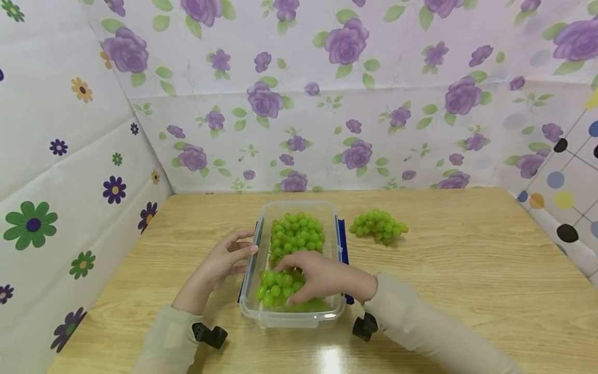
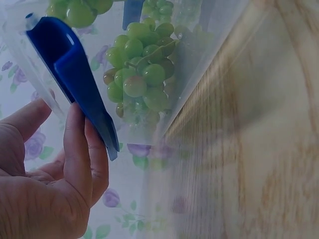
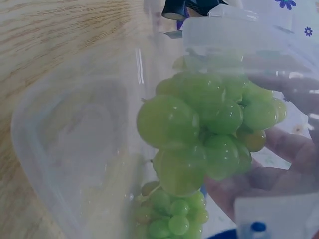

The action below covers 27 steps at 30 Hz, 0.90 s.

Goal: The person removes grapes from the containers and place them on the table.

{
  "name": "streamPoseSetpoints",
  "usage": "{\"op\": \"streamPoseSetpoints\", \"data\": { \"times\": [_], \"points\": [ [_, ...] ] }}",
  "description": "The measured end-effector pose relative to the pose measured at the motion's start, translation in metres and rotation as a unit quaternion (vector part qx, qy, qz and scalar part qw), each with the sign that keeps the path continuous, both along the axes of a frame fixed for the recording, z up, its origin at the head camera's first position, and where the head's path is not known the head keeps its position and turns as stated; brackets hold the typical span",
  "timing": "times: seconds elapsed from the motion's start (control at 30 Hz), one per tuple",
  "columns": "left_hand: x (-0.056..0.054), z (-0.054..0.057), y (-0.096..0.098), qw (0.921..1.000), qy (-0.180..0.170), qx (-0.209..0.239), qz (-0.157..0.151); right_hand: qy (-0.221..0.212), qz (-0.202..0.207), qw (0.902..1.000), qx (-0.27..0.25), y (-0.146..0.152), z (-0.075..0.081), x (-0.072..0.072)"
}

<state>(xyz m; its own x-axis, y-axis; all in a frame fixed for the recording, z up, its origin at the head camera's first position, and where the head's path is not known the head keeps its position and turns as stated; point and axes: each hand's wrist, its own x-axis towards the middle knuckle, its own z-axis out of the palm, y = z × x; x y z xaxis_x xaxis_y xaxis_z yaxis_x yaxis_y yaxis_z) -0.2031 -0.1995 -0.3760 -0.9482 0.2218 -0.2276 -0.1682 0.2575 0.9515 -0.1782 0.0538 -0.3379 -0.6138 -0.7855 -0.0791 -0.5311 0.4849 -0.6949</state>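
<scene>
A clear plastic container (image 1: 291, 316) with blue side latches stands on the table. Inside its near end lies a bunch of green grapes (image 1: 275, 289), which my right hand (image 1: 320, 272) grips from above with thumb and fingers spread around it. In the right wrist view, that bunch (image 3: 219, 119) shows through the clear wall, with fingers behind it. A second grape bunch (image 1: 298, 232) fills the far end. My left hand (image 1: 226, 262) is at the container's left side, fingers loosely bent, touching the rim and the hanging blue latch (image 2: 82, 82).
Outside the container, a third grape bunch (image 1: 379, 226) lies on the wooden table (image 1: 467, 270), beyond the right blue latch (image 1: 344, 241). Flower-patterned cloth (image 1: 299, 104) covers the wall behind the table, and patterned sheets hang at both sides. Each wrist carries a small black camera mount.
</scene>
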Motion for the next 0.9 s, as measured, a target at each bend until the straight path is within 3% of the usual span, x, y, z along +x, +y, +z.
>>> {"op": "streamPoseSetpoints", "data": {
  "times": [0.6,0.9],
  "points": [
    [0.001,0.005,0.002,1.0,0.0,0.008,-0.004,0.011,0.0,0.9997,-0.02,0.008,0.011,-0.006],
    [0.0,0.003,0.001,1.0,-0.005,0.005,-0.002,0.016,0.004,0.9984,-0.053,0.017,0.009,-0.01]
  ]
}}
